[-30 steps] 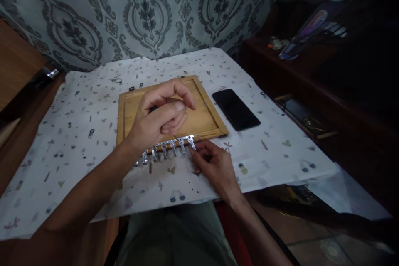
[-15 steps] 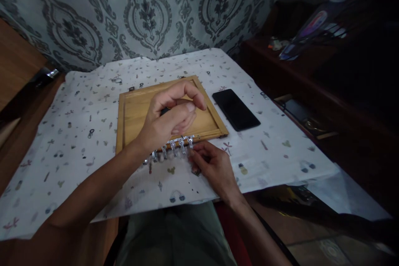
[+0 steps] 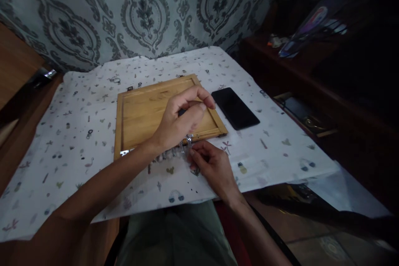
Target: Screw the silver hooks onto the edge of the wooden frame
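Observation:
A framed wooden board (image 3: 143, 112) lies on the patterned cloth. Along its near edge runs a metal strip (image 3: 126, 152) with several clear plastic clips (image 3: 174, 152) hanging off it. My left hand (image 3: 187, 116) is raised over the right half of the board, fingers curled; something small and dark shows inside it, too hidden to name. The forearm covers part of the strip. Pinched at the strip's right end, my right hand (image 3: 208, 160) has its thumb and forefinger on the last clear clip (image 3: 189, 141).
A black phone (image 3: 236, 108) lies right of the board on the white cloth (image 3: 280, 145). Beyond the table's right side stand a dark shelf (image 3: 264, 50) and a bottle (image 3: 314, 18). A patterned curtain (image 3: 146, 12) hangs behind.
My left hand has moved right over the board, and the left end of the metal strip now shows. My right hand stays at the right end clip.

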A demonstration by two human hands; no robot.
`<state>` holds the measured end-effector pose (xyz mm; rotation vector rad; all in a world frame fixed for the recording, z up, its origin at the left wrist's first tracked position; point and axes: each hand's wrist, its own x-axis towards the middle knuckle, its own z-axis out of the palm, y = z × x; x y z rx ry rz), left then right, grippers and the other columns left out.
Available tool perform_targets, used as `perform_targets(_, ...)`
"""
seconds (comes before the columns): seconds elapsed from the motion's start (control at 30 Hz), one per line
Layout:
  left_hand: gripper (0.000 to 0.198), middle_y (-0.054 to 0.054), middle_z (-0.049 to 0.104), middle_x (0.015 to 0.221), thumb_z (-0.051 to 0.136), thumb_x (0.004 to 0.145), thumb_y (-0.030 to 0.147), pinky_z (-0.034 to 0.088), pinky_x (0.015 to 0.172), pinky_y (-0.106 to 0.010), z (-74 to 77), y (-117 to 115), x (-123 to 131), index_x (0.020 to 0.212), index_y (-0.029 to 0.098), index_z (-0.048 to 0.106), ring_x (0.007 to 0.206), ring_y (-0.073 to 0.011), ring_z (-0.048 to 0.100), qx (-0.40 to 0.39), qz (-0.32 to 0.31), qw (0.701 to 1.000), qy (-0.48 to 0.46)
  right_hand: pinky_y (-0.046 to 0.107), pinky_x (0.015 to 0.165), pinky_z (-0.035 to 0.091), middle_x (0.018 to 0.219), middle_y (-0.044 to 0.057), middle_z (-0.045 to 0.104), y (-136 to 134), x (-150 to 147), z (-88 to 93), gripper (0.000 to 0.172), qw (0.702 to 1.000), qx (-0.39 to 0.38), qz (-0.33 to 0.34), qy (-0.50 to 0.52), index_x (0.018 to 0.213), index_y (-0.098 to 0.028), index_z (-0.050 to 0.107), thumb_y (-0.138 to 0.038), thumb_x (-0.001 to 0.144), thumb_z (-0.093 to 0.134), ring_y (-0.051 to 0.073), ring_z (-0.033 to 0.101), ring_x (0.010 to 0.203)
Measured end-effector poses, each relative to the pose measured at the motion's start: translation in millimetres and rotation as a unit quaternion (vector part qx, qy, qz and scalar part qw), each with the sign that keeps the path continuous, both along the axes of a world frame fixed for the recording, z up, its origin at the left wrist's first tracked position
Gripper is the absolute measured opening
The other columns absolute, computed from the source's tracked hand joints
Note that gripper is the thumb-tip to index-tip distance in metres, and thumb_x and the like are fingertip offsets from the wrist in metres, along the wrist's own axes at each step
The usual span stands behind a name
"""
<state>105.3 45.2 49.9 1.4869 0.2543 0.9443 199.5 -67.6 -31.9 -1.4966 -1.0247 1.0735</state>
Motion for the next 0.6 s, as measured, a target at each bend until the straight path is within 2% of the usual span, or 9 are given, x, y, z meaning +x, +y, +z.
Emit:
perform_targets(0.33,0.01,0.008,0.04,0.055,0.055,0.096,0.022,0.027,0.042,-0.02,-6.2,1.2,3.0,0.089,0.019,0.061,0.042,-0.0051,0.03,0.018,-0.023,0.999,0.016,0.026,0.049,0.046,0.061,-0.001,0.067,0.7,0.0,0.9,0.017,1.0,-0.01,-0.001,0.0,0.08,-0.02,0.063,-0.038,0.08,0.063,0.013,0.063,0.047)
perform_targets(0.47,0.01,0.007,0.041,0.055,0.056,0.096,0.025,0.027,0.042,-0.021,-3.8,1.7,1.6,0.091,0.02,0.062,0.043,-0.0061,0.031,0.013,-0.036,0.999,0.035,0.026,0.05,0.046,0.06,-0.002,0.066,1.2,-0.4,1.2,0.015,1.0,-0.015,-0.001,-0.007,0.08,-0.021,0.063,-0.036,0.079,0.063,0.013,0.062,0.047)
perform_targets(0.6,0.023,0.007,0.037,0.053,0.058,0.098,0.041,0.024,0.043,-0.024,2.9,3.0,1.0,0.089,0.02,0.062,0.043,-0.0065,0.028,0.016,-0.093,0.993,0.067,0.027,0.052,0.047,0.059,-0.002,0.065,0.9,-0.3,3.0,0.014,1.0,-0.017,0.001,-0.012,0.08,-0.022,0.062,-0.036,0.079,0.062,0.014,0.062,0.048)
